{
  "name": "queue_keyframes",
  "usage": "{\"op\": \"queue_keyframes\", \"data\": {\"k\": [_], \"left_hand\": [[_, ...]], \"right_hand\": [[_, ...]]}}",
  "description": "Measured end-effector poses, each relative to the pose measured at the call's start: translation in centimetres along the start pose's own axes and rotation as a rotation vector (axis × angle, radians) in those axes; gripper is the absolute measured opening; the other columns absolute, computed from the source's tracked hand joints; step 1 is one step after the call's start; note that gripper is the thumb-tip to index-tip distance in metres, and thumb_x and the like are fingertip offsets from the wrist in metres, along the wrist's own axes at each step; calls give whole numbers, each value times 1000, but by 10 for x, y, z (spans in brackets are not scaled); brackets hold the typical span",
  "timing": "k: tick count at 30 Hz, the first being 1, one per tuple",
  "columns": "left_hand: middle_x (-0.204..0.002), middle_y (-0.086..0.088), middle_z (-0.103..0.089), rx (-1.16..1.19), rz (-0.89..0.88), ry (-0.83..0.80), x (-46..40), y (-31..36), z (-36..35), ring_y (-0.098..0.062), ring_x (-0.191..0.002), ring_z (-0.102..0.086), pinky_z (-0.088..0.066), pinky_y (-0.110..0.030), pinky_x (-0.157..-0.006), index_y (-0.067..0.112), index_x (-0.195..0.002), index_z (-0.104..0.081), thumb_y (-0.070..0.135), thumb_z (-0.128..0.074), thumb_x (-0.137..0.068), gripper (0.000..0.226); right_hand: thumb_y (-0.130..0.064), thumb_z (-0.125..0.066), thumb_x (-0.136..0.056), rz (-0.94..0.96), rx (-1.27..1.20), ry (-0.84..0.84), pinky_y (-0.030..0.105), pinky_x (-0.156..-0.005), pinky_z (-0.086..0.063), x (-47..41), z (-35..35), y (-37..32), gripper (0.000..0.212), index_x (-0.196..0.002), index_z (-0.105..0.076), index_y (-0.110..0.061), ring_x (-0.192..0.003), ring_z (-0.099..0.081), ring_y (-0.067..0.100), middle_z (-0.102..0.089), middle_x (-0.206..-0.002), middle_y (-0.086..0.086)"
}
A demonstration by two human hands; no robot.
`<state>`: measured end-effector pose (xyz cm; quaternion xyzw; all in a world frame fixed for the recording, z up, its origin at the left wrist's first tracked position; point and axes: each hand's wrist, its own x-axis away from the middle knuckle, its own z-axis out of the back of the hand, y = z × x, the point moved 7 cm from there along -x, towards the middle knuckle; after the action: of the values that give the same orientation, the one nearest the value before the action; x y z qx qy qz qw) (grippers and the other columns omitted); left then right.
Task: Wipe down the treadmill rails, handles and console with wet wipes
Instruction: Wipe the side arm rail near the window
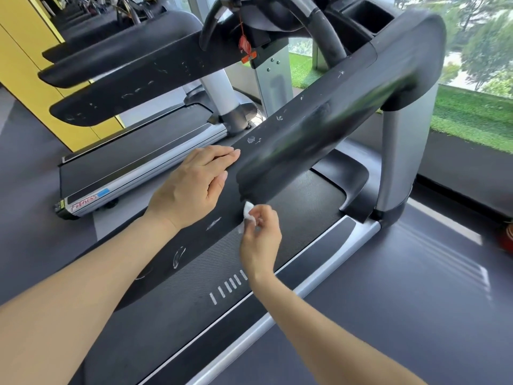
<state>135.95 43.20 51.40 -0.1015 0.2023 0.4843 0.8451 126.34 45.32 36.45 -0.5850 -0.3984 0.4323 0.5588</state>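
Nearest the camera, two bare forearms reach in over the treadmill. The right hand (261,234) comes first, fingers curled, pinching a small balled-up wipe (248,210) at its fingertips, right under the near end of the right rail (313,126). The wipe looks to be touching the rail's lower edge, though I can't be sure of contact. It's a soft, light, damp scrap that squashes to any shape. A fingertip pinch like this suits edges; a flatter fold under the fingers would likely cover more surface. Being so small, it could slip out or dry fast.

Just beyond, the left hand (194,182) lies flat, fingers straight and together, resting on top of the left rail (211,223) and holding nothing. The rails look stiff and fixed, smooth black with pale scuffs, so they should take firm pressure.

Below lies the belt (291,218), then the silver side frame (319,262).

Further off, the curved handle (324,29) rises to the console. A dark cup pocket (366,15) sits at the console top; what's in it I can't see. A red tag (244,45) dangles there. A second treadmill (133,162) stands beyond.
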Motion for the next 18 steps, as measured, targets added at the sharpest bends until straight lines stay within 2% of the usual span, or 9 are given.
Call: {"op": "queue_keyframes", "data": {"k": [3,6,9,10,12,14,15,18], "left_hand": [[-128,-5,-56,1,4,-4,0,-1,0,-16,-113,-43,-30,-17,-99,9,-133,-54,23,-35,-94,45],[-129,-2,-55,-11,17,-12,0,-3,-1,-14,-114,-43,-32,-18,-96,12,-133,-53,24,-34,-94,45],[-129,-2,-55,-8,10,-7,0,-2,-1,-15,-113,-44,-32,-17,-96,11,-133,-54,23,-34,-94,45],[-128,-3,-55,-9,3,-4,0,-2,-1,-15,-112,-44,-31,-16,-96,10,-133,-54,23,-35,-94,45],[-128,-5,-55,-11,-4,-5,-1,-2,-2,-16,-112,-43,-31,-18,-97,9,-132,-54,22,-35,-94,45],[-129,-5,-55,-12,-3,-9,-1,-2,-3,-16,-113,-43,-31,-18,-98,10,-133,-53,22,-35,-94,45],[-129,-5,-55,-12,-3,-8,-1,-2,-3,-16,-114,-43,-30,-18,-99,10,-133,-53,22,-35,-94,45],[-128,-5,-55,-12,-9,-3,0,-3,-3,-17,-114,-44,-29,-17,-99,9,-133,-53,21,-35,-94,44]], "right_hand": [[0,-51,-90,53,11,39,10,-69,-36,-16,11,-5,21,-82,-52,-19,-78,-50,4,-55,-89,-1],[-6,-50,-91,-61,-5,223,23,-73,-39,-67,39,0,14,-87,-52,-19,-79,-53,14,-59,-90,3],[-10,-48,-93,-95,5,288,31,-78,-43,-71,42,-2,8,-93,-54,-15,-83,-54,17,-60,-94,3],[-9,-47,-93,-63,3,276,30,-78,-43,-56,35,-6,9,-95,-55,-13,-82,-54,17,-59,-94,4],[-5,-47,-93,30,-1,149,19,-73,-40,-13,12,-13,11,-95,-56,-11,-79,-51,14,-55,-92,2],[-5,-47,-94,38,-10,-9,9,-69,-36,18,-5,-12,12,-95,-54,-14,-79,-50,8,-53,-94,-3],[-6,-47,-95,24,-24,-41,8,-69,-36,21,-8,-10,12,-95,-53,-16,-80,-50,6,-53,-95,-4],[-10,-47,-95,-29,-111,84,10,-67,-37,-10,11,-12,9,-93,-49,-19,-75,-52,1,-55,-87,-4]]}}
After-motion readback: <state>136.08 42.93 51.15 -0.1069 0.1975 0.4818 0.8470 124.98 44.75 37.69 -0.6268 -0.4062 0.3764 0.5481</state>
